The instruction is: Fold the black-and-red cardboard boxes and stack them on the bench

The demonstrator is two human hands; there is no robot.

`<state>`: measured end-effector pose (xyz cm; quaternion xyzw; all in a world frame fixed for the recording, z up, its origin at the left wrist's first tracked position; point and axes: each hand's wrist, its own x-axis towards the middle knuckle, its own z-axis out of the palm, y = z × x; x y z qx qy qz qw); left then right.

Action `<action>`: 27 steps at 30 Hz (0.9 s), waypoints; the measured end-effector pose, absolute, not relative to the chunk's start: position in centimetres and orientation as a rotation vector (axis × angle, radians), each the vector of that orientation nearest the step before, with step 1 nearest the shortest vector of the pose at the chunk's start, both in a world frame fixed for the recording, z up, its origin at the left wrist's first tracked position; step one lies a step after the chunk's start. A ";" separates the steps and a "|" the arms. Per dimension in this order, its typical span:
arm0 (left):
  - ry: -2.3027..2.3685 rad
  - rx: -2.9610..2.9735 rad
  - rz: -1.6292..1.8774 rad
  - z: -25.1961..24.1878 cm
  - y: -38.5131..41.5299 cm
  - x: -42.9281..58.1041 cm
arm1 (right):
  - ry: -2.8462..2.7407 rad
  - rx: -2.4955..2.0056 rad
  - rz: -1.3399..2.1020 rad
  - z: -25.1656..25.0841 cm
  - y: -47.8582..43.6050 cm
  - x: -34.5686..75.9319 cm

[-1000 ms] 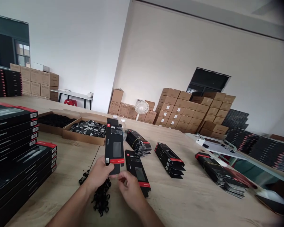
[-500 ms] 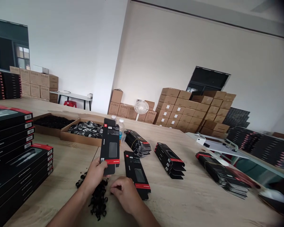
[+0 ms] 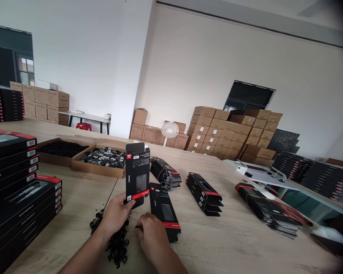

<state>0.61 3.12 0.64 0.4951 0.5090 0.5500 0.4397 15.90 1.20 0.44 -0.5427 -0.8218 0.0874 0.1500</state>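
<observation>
My left hand (image 3: 118,213) grips the lower end of a black packaging box (image 3: 137,175) with a red stripe and a clear window, its top flap standing up. My right hand (image 3: 152,234) is closed just right of it, with a small dark bit showing at the fingertips; what it is I cannot make out. Between my forearms lies a loose pile of small black clip-like pieces (image 3: 117,243). A flat black box (image 3: 164,211) lies on the table right beside my right hand.
Rubber-banded flat cartons (image 3: 165,173), a stack of opened boxes (image 3: 204,194) and another banded bundle (image 3: 265,209) lie to the right. Trays of black parts (image 3: 63,148) and round discs (image 3: 103,160) stand behind. Packed boxes (image 3: 23,205) are piled at left.
The box in my left hand has opened out from flatter to fuller and turned, showing its side. My right hand has closed its fingers more tightly, close to where it was.
</observation>
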 end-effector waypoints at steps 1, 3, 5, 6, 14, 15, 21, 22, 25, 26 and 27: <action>1.254 1.242 1.354 0.6 3.1 0.6 | -2.372 -1.551 0.217 0.3 1.3 15.9; 1.233 1.268 1.325 0.6 3.0 0.7 | -2.354 -1.501 0.203 0.1 1.4 16.0; 1.210 1.305 1.295 0.6 2.9 0.7 | -2.249 -1.417 0.270 0.1 1.7 16.1; 1.192 1.332 1.275 0.6 2.8 0.8 | -2.178 -1.367 0.319 0.1 1.9 16.1; 1.155 1.573 1.164 1.2 1.6 2.2 | -1.948 -1.192 0.436 0.5 3.2 16.8; 1.164 1.600 1.159 1.2 1.5 2.3 | -1.954 -1.213 0.403 0.6 3.2 16.9; 1.323 1.831 1.121 1.3 1.0 2.8 | -2.079 -1.400 0.102 1.4 2.8 17.1; 1.351 1.883 1.101 1.3 0.9 2.8 | -2.103 -1.441 0.048 1.5 2.8 17.0; 1.390 1.948 1.086 1.4 0.7 3.0 | -2.101 -1.494 0.045 1.7 2.8 16.9; 1.391 1.936 1.099 1.5 0.7 3.0 | -2.079 -1.471 0.092 1.7 2.8 16.9; 1.387 1.914 1.113 1.5 0.7 3.0 | -2.053 -1.431 0.149 1.7 2.8 16.9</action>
